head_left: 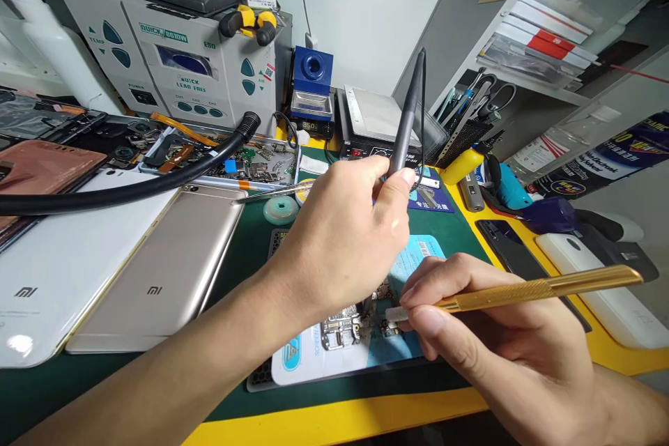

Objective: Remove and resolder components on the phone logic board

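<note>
My left hand (pixel 355 230) is closed around the dark grey handle of a soldering iron (pixel 405 118); its thin black cord loops down from the top end, and its tip is hidden. Pinched between the fingers of my right hand (pixel 502 334) is a craft knife (pixel 502 296) with a gold knurled handle. The knife's silver collar points left, over a small phone circuit board (pixel 342 331); I cannot make out the blade. The board rests on a white and blue card (pixel 308 366), partly covered by both hands.
Behind stands a grey hot air station (pixel 180 77), its black hose (pixel 130 191) crossing the left side. Phone housings (pixel 162 279) lie left. A blue iron stand (pixel 312 77), a heating plate (pixel 376 122) and a yellow bottle (pixel 463 166) stand beyond. A dark phone (pixel 515 251) lies right.
</note>
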Demonstrator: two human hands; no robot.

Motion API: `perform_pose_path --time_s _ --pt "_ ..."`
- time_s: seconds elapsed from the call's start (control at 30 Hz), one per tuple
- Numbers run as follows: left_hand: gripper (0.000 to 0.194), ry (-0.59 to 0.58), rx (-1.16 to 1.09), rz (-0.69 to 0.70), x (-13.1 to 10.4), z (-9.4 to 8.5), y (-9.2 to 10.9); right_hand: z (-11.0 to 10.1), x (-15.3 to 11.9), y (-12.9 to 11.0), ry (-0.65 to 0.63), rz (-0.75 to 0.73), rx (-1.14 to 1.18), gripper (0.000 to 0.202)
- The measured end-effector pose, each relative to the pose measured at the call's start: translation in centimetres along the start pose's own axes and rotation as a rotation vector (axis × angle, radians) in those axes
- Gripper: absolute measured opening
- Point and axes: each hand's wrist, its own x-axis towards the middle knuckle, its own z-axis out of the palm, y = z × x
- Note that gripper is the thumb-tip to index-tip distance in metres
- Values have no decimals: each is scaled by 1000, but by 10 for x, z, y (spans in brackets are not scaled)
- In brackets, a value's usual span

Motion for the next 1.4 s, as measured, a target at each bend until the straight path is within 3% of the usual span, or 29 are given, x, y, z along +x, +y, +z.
perform_pose_path --time_s 0.6,1.0,1.23,1.4 --pt "36 11 -6 14 -2 0 -2 9 -1 -2 50 -85 -20 21" --pt "35 6 -11 -3 0 3 -2 2 5 -12 -117 -92 -106 31" --pt "35 5 -23 -2 -1 1 -3 -4 8 -17 15 -55 -146 21" --pt "36 15 -10 -13 0 1 -4 -4 6 -13 20 51 -88 14"
